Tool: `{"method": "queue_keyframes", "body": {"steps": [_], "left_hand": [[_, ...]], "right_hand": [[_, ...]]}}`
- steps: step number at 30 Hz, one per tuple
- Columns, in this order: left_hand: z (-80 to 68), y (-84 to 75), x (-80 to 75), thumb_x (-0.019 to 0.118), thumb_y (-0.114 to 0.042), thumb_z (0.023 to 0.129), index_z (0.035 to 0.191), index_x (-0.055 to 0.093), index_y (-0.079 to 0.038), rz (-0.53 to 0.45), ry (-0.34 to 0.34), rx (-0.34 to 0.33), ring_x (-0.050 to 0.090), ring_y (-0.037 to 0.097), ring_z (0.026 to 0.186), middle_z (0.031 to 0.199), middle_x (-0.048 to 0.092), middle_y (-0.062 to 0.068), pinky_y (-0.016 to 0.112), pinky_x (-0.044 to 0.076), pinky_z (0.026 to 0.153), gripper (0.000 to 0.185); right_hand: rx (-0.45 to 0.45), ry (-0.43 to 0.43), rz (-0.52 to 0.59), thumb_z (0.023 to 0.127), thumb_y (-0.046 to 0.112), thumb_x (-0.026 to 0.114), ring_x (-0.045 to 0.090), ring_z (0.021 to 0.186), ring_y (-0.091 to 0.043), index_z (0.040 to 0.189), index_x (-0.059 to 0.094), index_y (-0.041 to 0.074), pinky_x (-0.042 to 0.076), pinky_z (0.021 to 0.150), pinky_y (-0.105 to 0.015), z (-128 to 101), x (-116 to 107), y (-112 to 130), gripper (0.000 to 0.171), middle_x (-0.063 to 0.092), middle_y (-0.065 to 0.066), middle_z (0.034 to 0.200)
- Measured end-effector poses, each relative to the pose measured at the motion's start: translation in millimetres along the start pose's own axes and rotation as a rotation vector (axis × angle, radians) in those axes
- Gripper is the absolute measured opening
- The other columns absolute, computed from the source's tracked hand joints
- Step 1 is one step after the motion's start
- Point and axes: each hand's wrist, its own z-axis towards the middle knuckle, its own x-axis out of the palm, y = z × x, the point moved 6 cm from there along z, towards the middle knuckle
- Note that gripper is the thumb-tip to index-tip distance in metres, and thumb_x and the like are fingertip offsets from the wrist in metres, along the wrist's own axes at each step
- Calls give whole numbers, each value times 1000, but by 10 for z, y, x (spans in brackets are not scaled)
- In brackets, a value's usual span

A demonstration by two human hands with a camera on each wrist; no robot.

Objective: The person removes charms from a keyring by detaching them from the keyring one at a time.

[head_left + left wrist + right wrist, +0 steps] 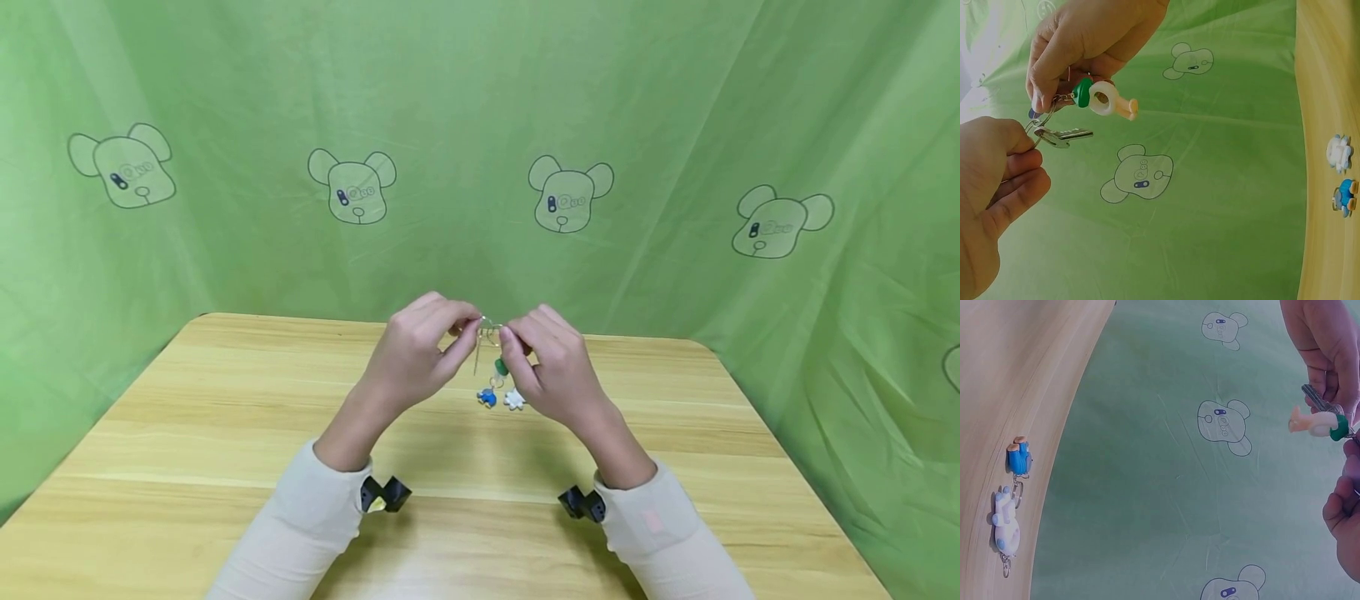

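Sleeves [300, 525] and the small black wrist cameras [384, 493] sit closest to me, low over the near edge of the wooden table [225, 433]. Farther out, above the middle of the table, both of my hands meet around a key ring [1040, 128].

My left hand [416, 354] pinches the ring between thumb and curled fingers; a silver key [1063, 135] hangs from it just beside my fingertips. My right hand [551, 367] is closed too, its fingertips nipping the ring from the other side, with the green-and-white charm [1102, 100] dangling right below them.

Everything I hold is raised off the table, not touching it. On the table, under my hands and a little towards me, lie two more charms: a blue one [487, 398] and a white one [514, 399], side by side and near each other, each with its own little clasp.

I judge the ring light but stiff and springy, thin wire that is slippery between bare fingertips, so it is best held flat across the coil with a nail at the split end. The charm looks like light plastic or rubber, easy to grip by its body, though it swings freely.
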Motion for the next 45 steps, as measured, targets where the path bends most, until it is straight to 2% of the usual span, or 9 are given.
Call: {"method": "queue_keyframes", "body": {"steps": [9,19,31,38,45], "left_hand": [[-4,20,-4,66,3,91,94,72,2,-19,-24,-11,65,17,74,84,73,8,23,56,69,6],[-19,29,33,68,-2,92,91,73,-2,-27,11,-13,64,17,73,83,73,6,21,54,68,5],[-19,22,38,69,0,91,90,73,-2,-8,16,-1,65,17,73,83,74,6,22,55,69,5],[-12,25,24,70,2,90,91,73,0,8,-1,-3,66,18,75,84,74,8,22,56,70,5],[-11,62,-23,66,1,94,94,72,2,16,-30,-27,64,18,75,82,71,8,25,56,69,6]], "right_hand": [[-3,-1,-1,102,14,49,45,64,-17,79,61,6,37,58,-30,-5,9,2,27,52,-1,68],[2,0,-8,101,14,49,47,64,-17,80,63,5,39,58,-31,-9,-1,-3,27,54,-2,68],[-2,4,-15,101,13,50,45,63,-16,78,60,7,38,58,-31,-6,-1,-7,26,52,-1,67],[4,11,-21,101,14,50,46,64,-16,80,63,5,39,57,-31,-12,-14,-11,26,53,-1,68],[9,14,-16,100,14,50,48,64,-16,79,63,5,41,57,-31,-4,-26,-13,26,55,-1,68]]}}
